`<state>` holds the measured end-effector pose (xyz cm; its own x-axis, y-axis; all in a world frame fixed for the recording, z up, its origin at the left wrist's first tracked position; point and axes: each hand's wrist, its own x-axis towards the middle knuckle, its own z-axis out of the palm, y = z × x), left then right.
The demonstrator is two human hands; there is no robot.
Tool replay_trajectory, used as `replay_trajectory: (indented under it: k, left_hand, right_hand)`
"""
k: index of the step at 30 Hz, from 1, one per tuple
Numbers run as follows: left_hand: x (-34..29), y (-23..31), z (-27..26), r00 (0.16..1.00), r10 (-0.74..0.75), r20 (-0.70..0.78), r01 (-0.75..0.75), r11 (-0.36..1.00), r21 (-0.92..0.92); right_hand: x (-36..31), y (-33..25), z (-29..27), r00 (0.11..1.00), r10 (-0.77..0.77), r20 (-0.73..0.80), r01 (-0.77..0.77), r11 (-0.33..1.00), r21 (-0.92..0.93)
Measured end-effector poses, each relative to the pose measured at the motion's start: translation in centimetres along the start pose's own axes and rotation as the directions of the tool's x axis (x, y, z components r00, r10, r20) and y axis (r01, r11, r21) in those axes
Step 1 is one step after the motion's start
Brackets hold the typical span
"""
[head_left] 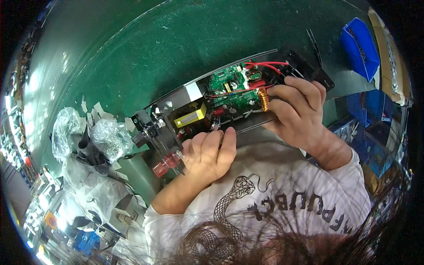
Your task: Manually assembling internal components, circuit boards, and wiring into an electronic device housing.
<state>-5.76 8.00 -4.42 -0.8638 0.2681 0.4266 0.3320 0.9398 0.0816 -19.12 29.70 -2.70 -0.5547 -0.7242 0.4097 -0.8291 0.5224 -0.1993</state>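
While the left hand [206, 154] is curled over the near wall of an open electronic unit [225, 100], the right hand [298, 110] is positioned at the unit's right-hand portion, all in the head view. The unit sits at the centre, directly in front of the person's torso, slanting upward from left to right over a green work surface [150, 44]. Its interior is exposed.

The left hand grasps the near wall with bent fingers. The right hand's fingers reach inside, just beside a copper-wound coil [263, 99] and below red wires [270, 65]; its thumb lies along the near edge. Whether the right fingertips pinch any component cannot be determined, as the tips are partly hidden.

Inside the unit, a green circuit board [227, 76] occupies the middle, and a yellow-wrapped transformer [190, 117] is mounted to its left. A white rectangular patch [193, 91] shows near the far wall. At the left end, a red terminal post [160, 168] and a dark terminal post [140, 139] project outward.

Left of the unit, clear plastic bags [112, 139] lie crumpled around a dark piece of material [90, 155]. Beyond the right end, a slender dark object [314, 46] lies on the surface; its kind cannot be told. Farther right stands a blue bin [361, 51], beside a strip of cardboard [391, 55]. The person wears a white shirt [282, 190] with a dark snake print.
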Motion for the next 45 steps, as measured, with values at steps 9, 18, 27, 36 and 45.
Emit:
replay_trajectory:
  k: [9, 18, 27, 36, 45]
  left_hand:
    - [0.8, 0.6, -1.2, 0.999, 0.021, -0.031, -0.022, 0.999, -0.030]
    - [8.4, 1.2, -2.5, 0.933, -0.246, 0.263, 0.320, 0.902, -0.291]
    - [11.2, -0.4, -3.5, 0.876, -0.194, 0.442, 0.364, 0.867, -0.340]
    - [9.7, -1.0, -2.6, 0.905, -0.122, 0.407, 0.205, 0.965, -0.166]
    - [10.0, -1.1, -2.2, 0.906, -0.101, 0.410, 0.192, 0.964, -0.187]
  right_hand:
    - [0.1, -0.2, 0.1, 1.000, 0.015, 0.003, -0.015, 1.000, 0.007]
    - [0.1, -0.1, 0.0, 1.000, 0.027, 0.015, -0.027, 0.999, 0.038]
    - [0.3, 0.2, 0.6, 1.000, -0.002, -0.013, 0.002, 1.000, 0.030]
    - [0.4, 0.0, 0.7, 1.000, 0.000, -0.022, 0.000, 1.000, 0.017]
    - [-0.1, 0.0, 0.8, 0.999, 0.017, -0.032, -0.017, 1.000, 0.017]
